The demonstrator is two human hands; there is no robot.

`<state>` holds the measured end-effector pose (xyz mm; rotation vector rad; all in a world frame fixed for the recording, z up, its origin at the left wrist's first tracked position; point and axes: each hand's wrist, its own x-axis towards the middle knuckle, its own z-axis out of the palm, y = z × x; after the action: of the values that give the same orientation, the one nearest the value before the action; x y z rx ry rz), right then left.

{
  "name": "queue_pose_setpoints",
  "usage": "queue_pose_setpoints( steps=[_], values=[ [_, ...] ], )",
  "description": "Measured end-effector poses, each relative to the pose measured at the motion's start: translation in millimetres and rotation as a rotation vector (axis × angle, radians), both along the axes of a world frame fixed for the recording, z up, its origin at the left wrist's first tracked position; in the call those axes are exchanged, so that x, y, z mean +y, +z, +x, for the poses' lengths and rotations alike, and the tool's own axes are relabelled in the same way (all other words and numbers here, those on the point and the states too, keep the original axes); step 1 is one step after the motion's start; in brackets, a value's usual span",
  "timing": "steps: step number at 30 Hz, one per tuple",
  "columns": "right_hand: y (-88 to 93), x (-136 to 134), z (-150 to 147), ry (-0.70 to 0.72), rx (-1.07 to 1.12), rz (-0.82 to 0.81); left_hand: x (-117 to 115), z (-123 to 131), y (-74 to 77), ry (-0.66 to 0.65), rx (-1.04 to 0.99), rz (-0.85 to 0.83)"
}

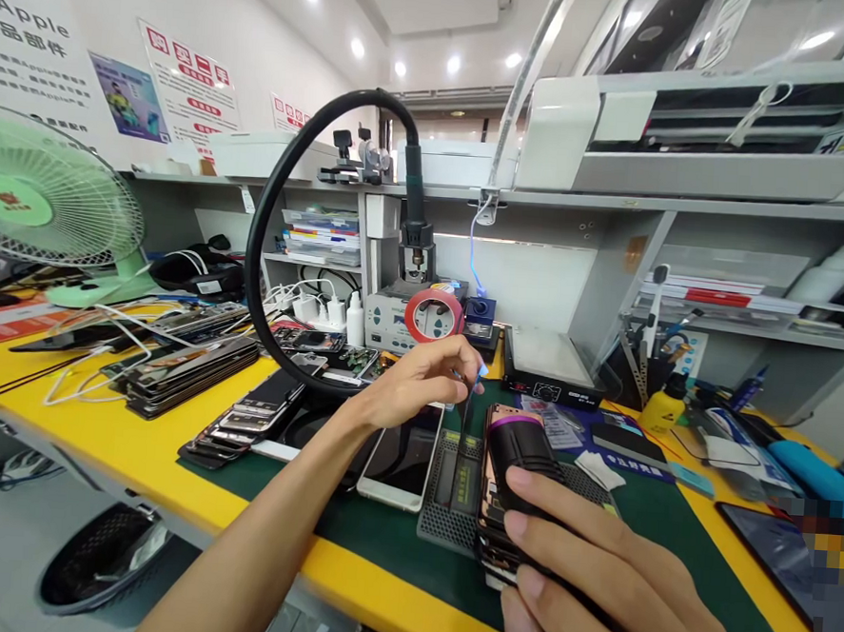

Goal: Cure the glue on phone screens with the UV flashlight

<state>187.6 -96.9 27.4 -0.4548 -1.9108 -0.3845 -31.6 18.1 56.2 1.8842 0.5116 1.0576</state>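
My left hand (429, 374) is raised over the green mat, its fingertips pinching a thin dark strip with a bright blue end (483, 370). My right hand (606, 575) curls its fingers over a black flashlight with a purple ring (524, 451). The flashlight lies against a stack of opened phone bodies (492, 521), coppery inside; the palm hides its rear part. Between the hands is a grey perforated repair pad (444, 525), partly under the stack. Left of the pad, a white-framed phone (400, 458) lies with its dark screen up.
A thick black hose (254, 249) arches above a soldering station (386, 316) with red tape (421, 327) in front. Stacked phone screens (189, 378) and a green fan (49, 203) are at left. At right stand a yellow bottle (663, 404) and a flat heating plate (552, 362).
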Motion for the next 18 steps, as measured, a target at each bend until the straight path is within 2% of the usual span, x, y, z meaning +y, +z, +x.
queue_pose_setpoints(
  steps=[7,10,14,18],
  values=[
    [6.4,-2.7,-1.5,-0.043,-0.022,0.029,-0.5,-0.2,-0.2,0.008,0.041,-0.036],
    [8.9,-3.1,-1.3,-0.05,0.009,0.03,3.9,-3.1,-2.7,-0.055,0.032,-0.104],
    [10.9,-2.3,1.7,-0.027,-0.072,0.021,11.7,-7.8,-5.9,-0.152,-0.043,-0.187],
    [7.0,-2.1,1.3,0.038,-0.071,0.018,16.1,-7.7,-5.4,-0.085,-0.114,-0.262]
  ],
)
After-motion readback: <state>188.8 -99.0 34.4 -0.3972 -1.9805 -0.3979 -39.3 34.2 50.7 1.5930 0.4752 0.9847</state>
